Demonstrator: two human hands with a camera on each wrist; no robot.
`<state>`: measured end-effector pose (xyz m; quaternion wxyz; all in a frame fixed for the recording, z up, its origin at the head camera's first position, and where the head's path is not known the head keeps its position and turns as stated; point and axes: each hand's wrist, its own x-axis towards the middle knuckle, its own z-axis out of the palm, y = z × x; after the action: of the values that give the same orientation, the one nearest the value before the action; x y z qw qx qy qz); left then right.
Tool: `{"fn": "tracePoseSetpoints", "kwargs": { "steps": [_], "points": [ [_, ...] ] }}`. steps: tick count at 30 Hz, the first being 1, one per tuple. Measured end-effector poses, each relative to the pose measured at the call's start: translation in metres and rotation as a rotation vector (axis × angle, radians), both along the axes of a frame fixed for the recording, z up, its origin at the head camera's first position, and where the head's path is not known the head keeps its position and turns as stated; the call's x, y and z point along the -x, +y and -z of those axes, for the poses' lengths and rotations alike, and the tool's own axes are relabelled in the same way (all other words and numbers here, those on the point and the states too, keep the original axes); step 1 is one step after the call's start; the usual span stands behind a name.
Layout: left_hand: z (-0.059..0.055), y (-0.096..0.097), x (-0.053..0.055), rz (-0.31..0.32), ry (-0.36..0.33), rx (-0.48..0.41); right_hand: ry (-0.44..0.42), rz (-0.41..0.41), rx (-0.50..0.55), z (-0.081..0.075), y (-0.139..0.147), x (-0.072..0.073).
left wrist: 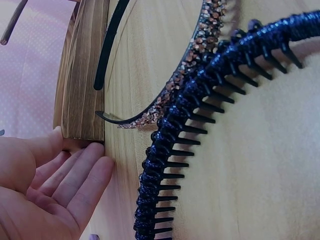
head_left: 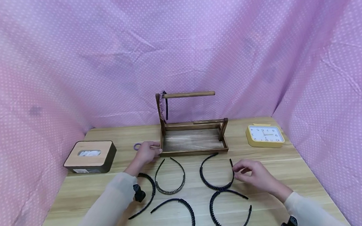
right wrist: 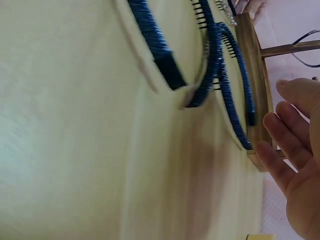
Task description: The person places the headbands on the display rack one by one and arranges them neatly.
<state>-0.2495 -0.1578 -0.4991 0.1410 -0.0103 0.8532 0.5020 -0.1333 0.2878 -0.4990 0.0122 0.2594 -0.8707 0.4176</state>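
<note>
My left hand [head_left: 147, 152] is at the left front corner of a wooden stand [head_left: 194, 153]. Its thumb rests by the top edge and its fingers [left wrist: 90, 190] lie against the lower end, pinching that corner. A pink headband [head_left: 162, 107] hangs on the stand's upper bar. My right hand [head_left: 254, 173] is over the table beside a dark toothed headband [head_left: 217, 187]. In the right wrist view its fingers are loosely spread with nothing between them. Between the hands lies a glittery headband [head_left: 170, 191]; another dark headband [head_left: 153, 186] is near my left wrist.
Two more dark headbands [head_left: 193, 219] lie nearer the front, one on the right [head_left: 212, 212]. A tissue box [head_left: 89, 154] sits at the left and a yellow alarm clock [head_left: 264, 136] at the right. Behind my left hand is a small purple ring [head_left: 136, 146]. Pink dotted cloth [head_left: 176, 39] surrounds the table.
</note>
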Motion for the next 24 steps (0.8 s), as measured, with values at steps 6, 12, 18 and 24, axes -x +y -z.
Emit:
{"fn": "tracePoseSetpoints", "kwargs": {
  "steps": [6, 12, 18, 24],
  "points": [
    [-0.003, 0.000, -0.002, -0.011, -0.016, -0.010, 0.017, -0.054, -0.053, 0.009, -0.006, -0.001],
    [-0.003, 0.001, -0.002, -0.017, -0.020, -0.012, 0.065, -0.098, -0.156, 0.012, -0.014, 0.001],
    [-0.002, 0.002, -0.001, -0.023, -0.025, -0.012, 0.051, -0.122, -0.255, 0.015, -0.015, 0.002],
    [-0.002, 0.002, 0.000, -0.031, -0.026, -0.002, 0.025, -0.142, -0.289, 0.013, -0.013, 0.001]
  ]
}}
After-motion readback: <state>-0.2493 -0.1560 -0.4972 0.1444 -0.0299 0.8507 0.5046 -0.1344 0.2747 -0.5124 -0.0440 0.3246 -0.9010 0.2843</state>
